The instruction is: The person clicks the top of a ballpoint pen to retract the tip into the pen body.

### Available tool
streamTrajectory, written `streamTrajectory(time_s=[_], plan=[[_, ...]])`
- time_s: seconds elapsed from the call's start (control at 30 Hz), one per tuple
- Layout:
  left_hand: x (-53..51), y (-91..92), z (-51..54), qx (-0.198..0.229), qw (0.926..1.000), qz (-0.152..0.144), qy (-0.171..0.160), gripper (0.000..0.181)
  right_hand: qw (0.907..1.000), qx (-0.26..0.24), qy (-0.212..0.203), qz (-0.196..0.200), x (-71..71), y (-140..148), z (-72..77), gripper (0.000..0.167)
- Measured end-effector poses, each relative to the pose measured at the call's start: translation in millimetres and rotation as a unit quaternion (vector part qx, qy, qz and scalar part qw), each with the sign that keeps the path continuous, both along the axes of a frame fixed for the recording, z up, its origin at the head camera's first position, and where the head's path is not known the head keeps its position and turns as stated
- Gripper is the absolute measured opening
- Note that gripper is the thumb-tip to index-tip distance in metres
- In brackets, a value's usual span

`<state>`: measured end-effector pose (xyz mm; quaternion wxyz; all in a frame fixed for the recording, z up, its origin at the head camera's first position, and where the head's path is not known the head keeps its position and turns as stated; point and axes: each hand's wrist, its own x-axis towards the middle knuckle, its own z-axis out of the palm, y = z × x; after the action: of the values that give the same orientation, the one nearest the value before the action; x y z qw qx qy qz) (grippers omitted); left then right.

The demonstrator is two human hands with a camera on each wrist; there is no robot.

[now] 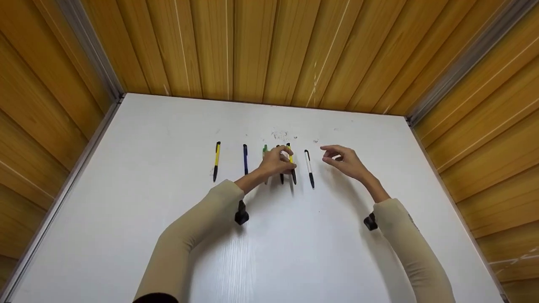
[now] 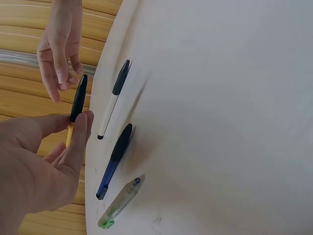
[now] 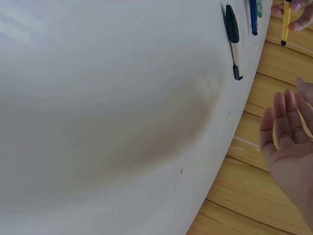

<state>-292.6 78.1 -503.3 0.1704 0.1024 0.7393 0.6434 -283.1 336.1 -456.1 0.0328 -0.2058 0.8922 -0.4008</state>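
My left hand (image 1: 276, 163) pinches a yellow pen (image 2: 78, 102) with a black grip between thumb and fingers, raised above the table. Just right of it a white pen (image 1: 309, 168) with a black grip and clip lies on the table. Partly behind the left hand lie a blue pen (image 2: 112, 164) with a black grip and a clear pen with green parts (image 2: 120, 204). To the right, my right hand (image 1: 344, 162) hovers with loosely bent fingers and holds nothing; the right wrist view shows its palm (image 3: 288, 166).
Further left on the white table (image 1: 126, 202) lie a dark blue pen (image 1: 245, 159) and another yellow pen (image 1: 217, 161). Small dark marks (image 1: 279, 135) dot the surface beyond the pens. Wood-patterned walls (image 1: 252, 50) border the back and sides.
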Motion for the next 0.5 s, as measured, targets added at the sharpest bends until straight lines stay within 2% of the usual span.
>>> streamTrajectory(time_s=[0.13,0.23,0.5], plan=[[-2.1,12.7,-2.5,-0.033,0.9994,-0.004,0.005,0.045,0.9999,0.003,-0.01,-0.005,1.7,12,-1.7,0.034],[-3.9,21.0,-4.7,-0.075,0.9968,-0.008,0.026,0.043,0.9997,0.011,-0.017,-0.01,3.1,18,-4.7,0.034],[-11.4,40.0,-11.3,-0.181,0.9797,-0.001,0.087,0.038,0.999,0.035,-0.015,-0.021,9.5,27,-8.2,0.032]])
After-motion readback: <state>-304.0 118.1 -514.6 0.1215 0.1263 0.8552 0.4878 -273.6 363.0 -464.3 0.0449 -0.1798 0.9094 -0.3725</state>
